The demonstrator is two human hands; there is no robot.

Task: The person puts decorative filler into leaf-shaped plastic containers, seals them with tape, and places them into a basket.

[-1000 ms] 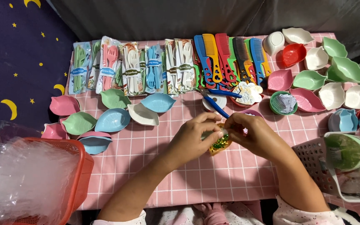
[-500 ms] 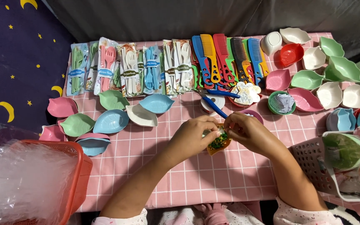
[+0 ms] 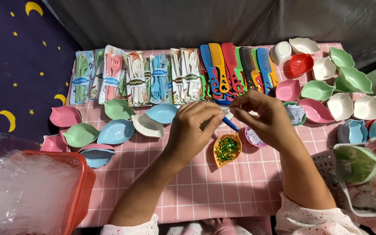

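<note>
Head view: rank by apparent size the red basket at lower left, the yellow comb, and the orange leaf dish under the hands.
1. Red basket, largest, though cut off by the frame edge and nearest the camera, which inflates it.
2. Yellow comb.
3. Orange leaf dish, smallest, though close to the comb in length.

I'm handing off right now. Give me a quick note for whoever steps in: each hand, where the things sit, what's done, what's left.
Left hand: raised over the table, fingertips pinched together on something too small to make out.
Right hand: facing it, fingertips meeting the left's; a blue pen shows beneath them.
Below the hands: an orange leaf-shaped dish on the pink checked cloth, holding green and gold shiny bits.
Done: that dish is filled.
Left: the pastel leaf dishes on the left look empty.
</note>
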